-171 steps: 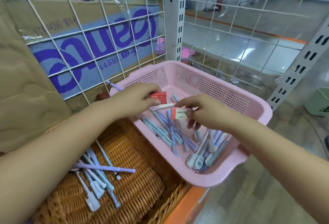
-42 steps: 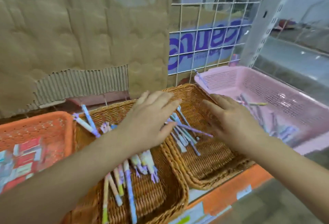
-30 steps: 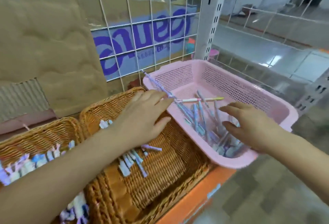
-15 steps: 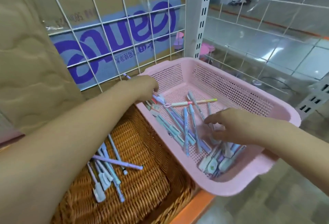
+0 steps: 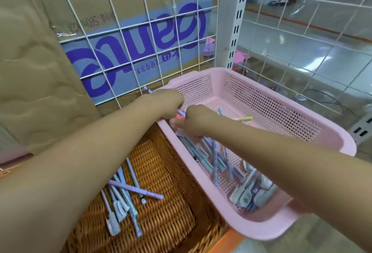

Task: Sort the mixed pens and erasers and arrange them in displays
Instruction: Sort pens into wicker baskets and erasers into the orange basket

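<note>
The pink plastic basket (image 5: 302,132) holds several pastel pens (image 5: 215,158) and a pile of capped ones (image 5: 249,196) at its near end. A yellow-tipped pen (image 5: 244,119) lies further back. My left hand (image 5: 167,101) is curled over the basket's back left corner, on top of a lilac pen (image 5: 148,90) that leans on the rim. My right hand (image 5: 194,120) is curled right beside it, fingers down among the pens. A small red piece (image 5: 179,115), perhaps an eraser, shows between the two hands. Both hands' fingertips are hidden.
A wicker basket (image 5: 173,202) to the left holds several lilac and blue pens (image 5: 124,198). White wire grid panels (image 5: 128,29) and a shelf upright (image 5: 231,21) stand behind, with cardboard (image 5: 30,61) at the left. An orange shelf edge (image 5: 227,240) runs below.
My right hand has moved from the middle of the pink basket to its back left corner, next to my left hand. The left hand has stayed at that corner.
</note>
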